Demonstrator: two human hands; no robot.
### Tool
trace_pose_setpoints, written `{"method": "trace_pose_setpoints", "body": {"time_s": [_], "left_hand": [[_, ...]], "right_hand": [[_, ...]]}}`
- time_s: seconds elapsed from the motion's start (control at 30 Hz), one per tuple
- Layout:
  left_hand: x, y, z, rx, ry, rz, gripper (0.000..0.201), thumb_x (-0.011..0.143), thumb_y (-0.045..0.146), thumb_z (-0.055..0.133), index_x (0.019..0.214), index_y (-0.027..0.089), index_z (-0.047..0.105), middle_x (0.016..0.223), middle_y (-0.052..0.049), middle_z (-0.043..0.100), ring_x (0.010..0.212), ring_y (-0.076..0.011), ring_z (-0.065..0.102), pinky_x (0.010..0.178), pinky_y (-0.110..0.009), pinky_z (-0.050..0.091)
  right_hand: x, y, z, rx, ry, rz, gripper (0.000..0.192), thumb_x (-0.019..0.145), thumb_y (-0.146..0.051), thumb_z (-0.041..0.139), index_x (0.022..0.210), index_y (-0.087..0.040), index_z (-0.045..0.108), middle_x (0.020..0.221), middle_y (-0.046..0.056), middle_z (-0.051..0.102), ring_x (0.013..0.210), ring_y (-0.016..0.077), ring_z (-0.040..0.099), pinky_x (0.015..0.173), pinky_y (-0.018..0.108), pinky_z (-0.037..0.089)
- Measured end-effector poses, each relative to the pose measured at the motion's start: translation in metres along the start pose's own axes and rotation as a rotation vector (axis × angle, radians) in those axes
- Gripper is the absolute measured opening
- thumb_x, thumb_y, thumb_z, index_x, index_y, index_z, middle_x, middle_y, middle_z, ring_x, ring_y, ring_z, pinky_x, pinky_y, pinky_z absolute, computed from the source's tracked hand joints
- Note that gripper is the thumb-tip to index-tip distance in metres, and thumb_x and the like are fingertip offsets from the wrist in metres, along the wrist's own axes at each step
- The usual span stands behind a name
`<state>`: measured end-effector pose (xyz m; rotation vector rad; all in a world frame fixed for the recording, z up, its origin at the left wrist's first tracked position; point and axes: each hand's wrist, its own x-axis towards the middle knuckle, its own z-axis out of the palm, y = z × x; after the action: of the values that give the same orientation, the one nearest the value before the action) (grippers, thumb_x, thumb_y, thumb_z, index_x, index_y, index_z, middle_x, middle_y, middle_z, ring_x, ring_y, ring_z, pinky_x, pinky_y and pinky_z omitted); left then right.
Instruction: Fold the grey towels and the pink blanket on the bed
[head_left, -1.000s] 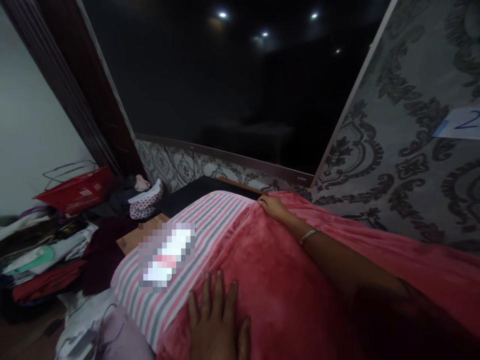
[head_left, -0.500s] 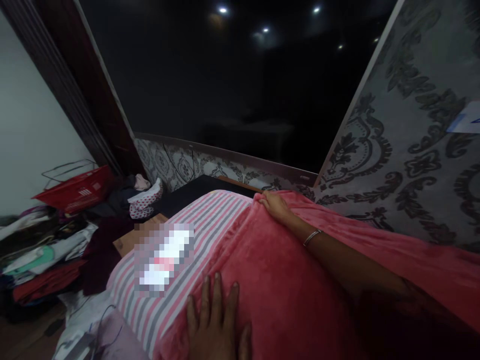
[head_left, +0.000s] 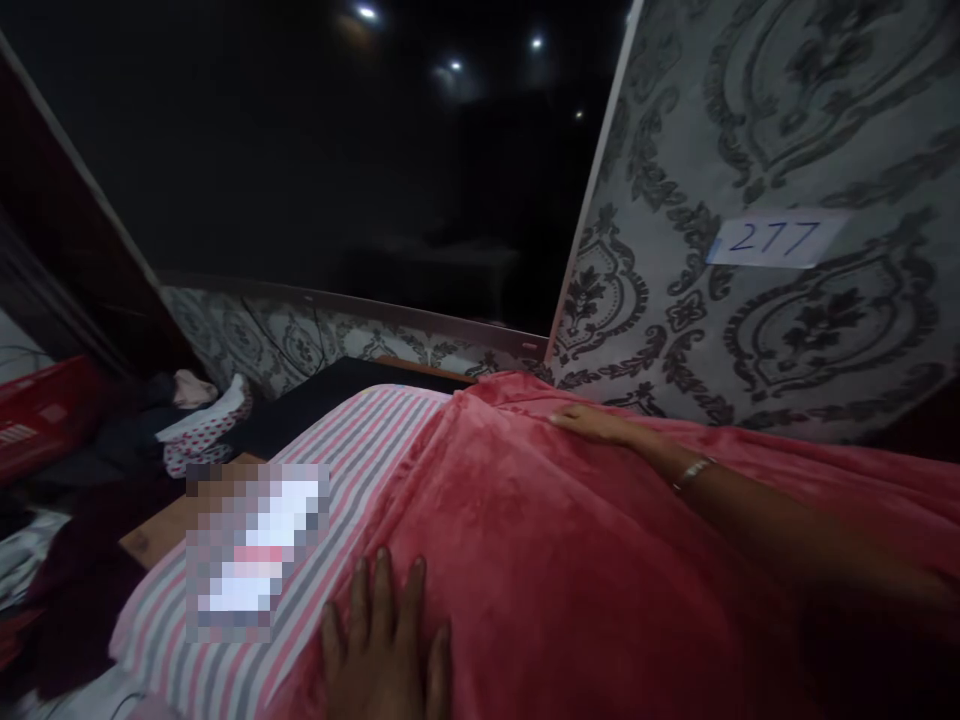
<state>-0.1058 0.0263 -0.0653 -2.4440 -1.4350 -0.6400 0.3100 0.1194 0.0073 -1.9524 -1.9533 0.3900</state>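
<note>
A red plush blanket [head_left: 570, 530] spreads across a surface covered in pink, grey and white striped cloth [head_left: 360, 440]. My left hand [head_left: 386, 640] lies flat on the blanket near its left edge, fingers spread. Farther off, my right hand [head_left: 592, 424], with a silvery bracelet at the wrist, rests on the blanket's far side with its fingers stretched out to the left. Shallow creases run through the blanket between the hands. A pixelated bright object [head_left: 259, 545] lies on the striped cloth, left of the blanket; its kind cannot be made out.
A large dark screen [head_left: 360, 180] fills the wall behind, beside patterned wallpaper [head_left: 675, 330] bearing a paper label [head_left: 780, 238] marked 277. At left are a red basket [head_left: 49, 415], heaped clothes [head_left: 67, 600] and a brown board [head_left: 161, 520]. A black surface [head_left: 322, 395] stands behind the striped cloth.
My right hand has let go of the blanket's far left corner and moved right along its far side. My left hand stays flat on the blanket. The view has turned right, showing the label.
</note>
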Motion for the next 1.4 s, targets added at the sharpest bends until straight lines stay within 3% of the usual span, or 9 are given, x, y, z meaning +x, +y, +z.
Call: {"method": "trace_pose_setpoints", "body": {"time_s": [0.07,0.2,0.37,0.5,0.67,0.87,1.07,1.27,1.4], "left_hand": [[0.001,-0.001,-0.001,-0.001,0.0,0.009,0.048,0.091,0.032,0.044,0.134,0.02,0.062,0.15,-0.019,0.047,0.142,-0.0385,0.037,0.11,-0.066,0.029],[0.003,-0.005,0.0,-0.01,-0.057,-0.008,0.05,0.09,0.035,0.046,0.136,0.022,0.06,0.15,-0.016,0.048,0.145,-0.0372,0.033,0.112,-0.066,0.026],[0.009,-0.001,-0.01,0.065,-0.148,-0.042,0.051,0.093,0.036,0.041,0.138,0.02,0.058,0.153,-0.014,0.044,0.147,-0.0345,0.03,0.114,-0.061,0.025],[0.014,0.004,-0.02,0.125,-0.176,-0.035,0.051,0.094,0.036,0.039,0.14,0.02,0.057,0.154,-0.015,0.043,0.146,-0.0343,0.032,0.113,-0.059,0.028],[0.015,-0.001,-0.014,0.151,-0.197,-0.05,0.051,0.091,0.036,0.042,0.137,0.021,0.06,0.152,-0.014,0.046,0.144,-0.0351,0.035,0.112,-0.06,0.031],[0.014,0.0,-0.012,0.131,-0.149,-0.04,0.05,0.092,0.037,0.04,0.135,0.021,0.062,0.151,-0.016,0.047,0.143,-0.0362,0.037,0.111,-0.062,0.03],[0.013,0.005,-0.017,0.09,-0.173,-0.072,0.049,0.093,0.035,0.043,0.136,0.021,0.06,0.153,-0.017,0.044,0.144,-0.0369,0.035,0.113,-0.062,0.028],[0.01,0.009,-0.017,0.074,-0.18,-0.111,0.05,0.093,0.035,0.045,0.139,0.02,0.058,0.155,-0.019,0.04,0.145,-0.0356,0.033,0.115,-0.062,0.026],[0.007,0.007,-0.017,0.051,-0.199,-0.139,0.049,0.093,0.035,0.047,0.138,0.02,0.058,0.155,-0.019,0.04,0.146,-0.0353,0.032,0.116,-0.061,0.025]], "right_hand": [[-0.039,0.02,-0.006,-0.055,-0.005,0.055,0.033,0.093,-0.038,0.048,0.099,-0.016,0.072,0.101,0.01,0.071,0.089,0.0234,0.065,0.084,0.035,0.051],[-0.106,0.036,-0.011,-0.253,0.111,0.048,0.038,0.089,-0.036,0.056,0.117,-0.016,0.069,0.122,0.015,0.065,0.112,0.0278,0.06,0.096,0.037,0.046],[-0.135,0.024,0.0,-0.34,0.157,0.102,0.026,0.092,-0.027,0.051,0.105,-0.019,0.071,0.112,0.011,0.069,0.104,0.023,0.061,0.091,0.03,0.044],[-0.124,0.016,0.002,-0.314,0.205,0.308,0.019,0.09,-0.017,0.049,0.092,-0.017,0.068,0.101,0.009,0.07,0.093,0.019,0.062,0.079,0.025,0.042],[-0.113,0.027,-0.01,-0.286,0.268,0.444,0.026,0.097,-0.018,0.04,0.105,-0.013,0.064,0.103,0.014,0.07,0.09,0.021,0.063,0.074,0.026,0.04],[-0.1,0.032,-0.009,-0.237,0.169,0.431,0.032,0.101,-0.03,0.041,0.105,-0.015,0.068,0.115,0.012,0.069,0.103,0.0217,0.063,0.079,0.026,0.042],[-0.068,0.009,0.006,-0.25,0.108,0.32,0.041,0.1,-0.043,0.042,0.1,-0.014,0.071,0.109,0.014,0.07,0.099,0.0221,0.065,0.078,0.026,0.043],[-0.022,-0.014,0.025,-0.243,0.115,0.284,0.033,0.099,-0.039,0.048,0.102,-0.015,0.07,0.108,0.014,0.07,0.099,0.021,0.064,0.078,0.025,0.041],[-0.01,-0.015,0.031,-0.225,0.158,0.324,0.028,0.099,-0.031,0.046,0.104,-0.014,0.068,0.114,0.015,0.069,0.104,0.022,0.063,0.08,0.027,0.041]]}}
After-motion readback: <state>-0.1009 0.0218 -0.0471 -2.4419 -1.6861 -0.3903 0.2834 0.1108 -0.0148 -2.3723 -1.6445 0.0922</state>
